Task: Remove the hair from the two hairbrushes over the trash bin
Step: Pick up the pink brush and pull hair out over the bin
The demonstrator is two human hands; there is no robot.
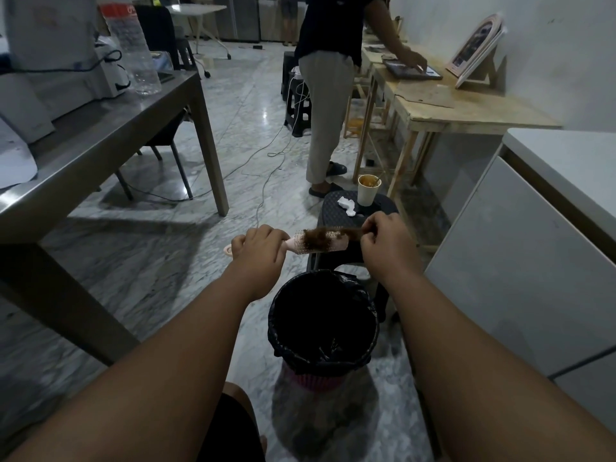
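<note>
A glossy grey marble floor [150, 261] runs between a steel bench [100, 135] on the left and a wooden bench [466, 108] against the white wall [550, 28]. A white cabinet [533, 261] stands at right.

Trash bin [320, 365] is standing on the floor, centre front. Hairbrush [321, 242] is hanging crosswise above its far rim, w/ left hand [258, 250] holding the handle end and right hand [386, 240] pinching hair [325, 235] at the other end. Stool [383, 203] is standing just behind the bin, w/ cup [368, 190] & tissue [346, 206] sitting on it. Metal table [110, 128] is standing to the left, bottle [133, 51] on it. Wooden table [466, 111] is running along the right wall, a person [326, 95] standing beside it. Cabinet [533, 261] is standing near right.
</note>
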